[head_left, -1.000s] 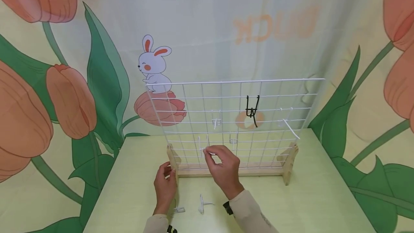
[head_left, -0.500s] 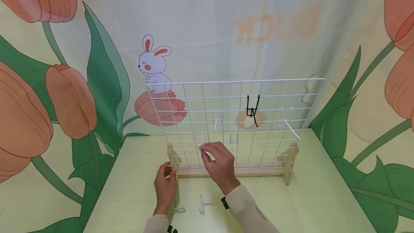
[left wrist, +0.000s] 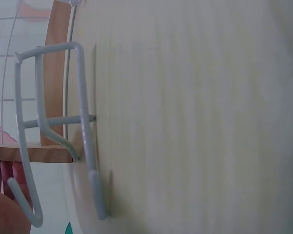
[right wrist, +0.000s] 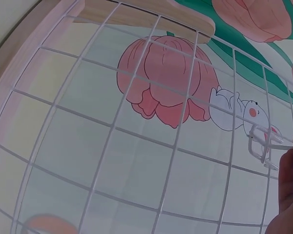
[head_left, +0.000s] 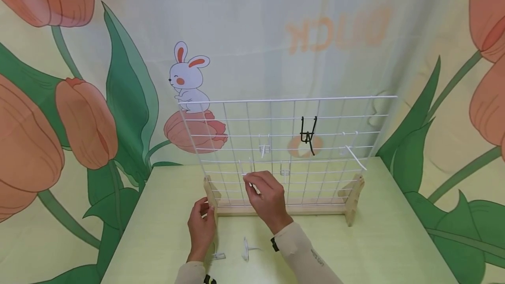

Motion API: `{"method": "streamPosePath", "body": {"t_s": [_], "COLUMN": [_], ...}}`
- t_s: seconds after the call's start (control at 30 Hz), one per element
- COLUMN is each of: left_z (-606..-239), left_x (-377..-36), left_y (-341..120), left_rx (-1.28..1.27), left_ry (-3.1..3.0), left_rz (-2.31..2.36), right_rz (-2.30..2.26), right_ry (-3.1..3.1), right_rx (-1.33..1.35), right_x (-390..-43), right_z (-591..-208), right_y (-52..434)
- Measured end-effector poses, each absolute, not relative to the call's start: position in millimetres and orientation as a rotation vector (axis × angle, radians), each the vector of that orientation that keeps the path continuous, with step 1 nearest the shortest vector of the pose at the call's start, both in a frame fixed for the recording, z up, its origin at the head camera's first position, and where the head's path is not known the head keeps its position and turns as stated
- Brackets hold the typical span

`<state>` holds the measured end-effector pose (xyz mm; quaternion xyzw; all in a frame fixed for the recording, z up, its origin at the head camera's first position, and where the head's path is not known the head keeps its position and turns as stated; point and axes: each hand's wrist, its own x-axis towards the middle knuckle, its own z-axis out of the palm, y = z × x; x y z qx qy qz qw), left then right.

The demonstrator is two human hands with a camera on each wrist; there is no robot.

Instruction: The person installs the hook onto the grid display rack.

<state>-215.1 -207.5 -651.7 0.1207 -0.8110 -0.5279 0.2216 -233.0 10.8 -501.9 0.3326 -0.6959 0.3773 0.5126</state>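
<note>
Fingertips (head_left: 249, 182) of the right hand (head_left: 266, 198) pinch a small white wire hook (head_left: 247, 171) against the lower part of an upright white wire grid panel (head_left: 236, 143); in the right wrist view the same hook (right wrist: 262, 141) sits against the mesh just beside a fingertip (right wrist: 292, 163). That hook lies low on the grid, left of centre, a few rows above the wooden base (head_left: 284, 208). On the other side, the left hand (head_left: 202, 229) curls round the left wooden foot (head_left: 211, 196) of the stand, with the thumb and fingers wrapped about its edge. The panel stands in two wooden feet on a pale yellow-green table (head_left: 375, 240). Other hooks hang on the mesh – a black hook (head_left: 307, 135) high and right of centre, a white hook (head_left: 263, 148) near the middle, another white hook (head_left: 285, 170) lower down, and a long white peg (head_left: 355, 156) slanting out at the right. Two loose pieces rest on the table near the wrists – a white clip (head_left: 218, 256) by the left forearm and a loose white hook (head_left: 247, 249) between the arms. From the left wrist view, a grey-white wire hook (left wrist: 53, 131) lies on the tabletop next to the wooden foot (left wrist: 56, 73). Behind everything hangs a backdrop (head_left: 79, 122) printed with orange tulips and a white rabbit (head_left: 185, 80).
</note>
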Motion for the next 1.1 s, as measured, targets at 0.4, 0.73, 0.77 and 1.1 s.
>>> {"method": "streamPosePath", "body": {"t_s": [0.4,0.73,0.77,1.1], "left_z": [-651.8,-652.4,-652.4,-652.1], "left_x": [-215.9,-215.6,-215.6,-215.5], "left_y": [-207.2,-207.6,-207.6,-208.2], "left_rx": [0.347,0.326,0.324,0.31], "left_ry": [-2.251,-2.237,-2.236,-2.237], "left_rz": [-1.468,-1.469,-1.469,-1.472], "right_rz": [0.905,0.887,0.891,0.916], "right_ry": [-1.667,-1.714,-1.716,-1.754], "right_rx": [0.782,0.789,0.786,0.71], "right_x": [-237.3,-235.2,-234.9,-230.9], "right_z": [-503.5,-511.2,-512.4,-521.9], "right_y": [7.0,5.5,5.3,5.1]}}
